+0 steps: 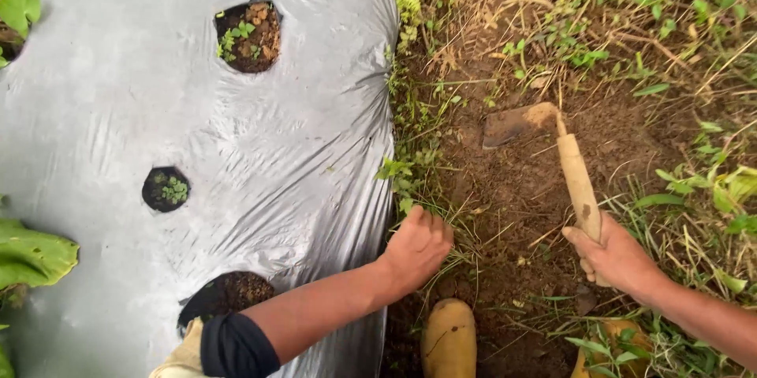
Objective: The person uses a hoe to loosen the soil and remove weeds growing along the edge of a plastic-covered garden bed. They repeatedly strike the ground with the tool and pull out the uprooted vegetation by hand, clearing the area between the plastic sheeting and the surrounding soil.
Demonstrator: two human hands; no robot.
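Beside the silver plastic mulch sheet (260, 149), the left hand (416, 248) is closed on a tuft of weeds (404, 177) growing at the sheet's edge, gripping low near the roots. The right hand (615, 256) is wrapped around the wooden handle of a small hand hoe (552, 149), its blade resting on bare soil (512, 204) close to the weeds, angled towards them.

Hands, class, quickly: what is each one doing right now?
Left hand: closed around a tuft of weeds beside the plastic mulch sheet.
Right hand: closed on the hoe, by its wooden handle.
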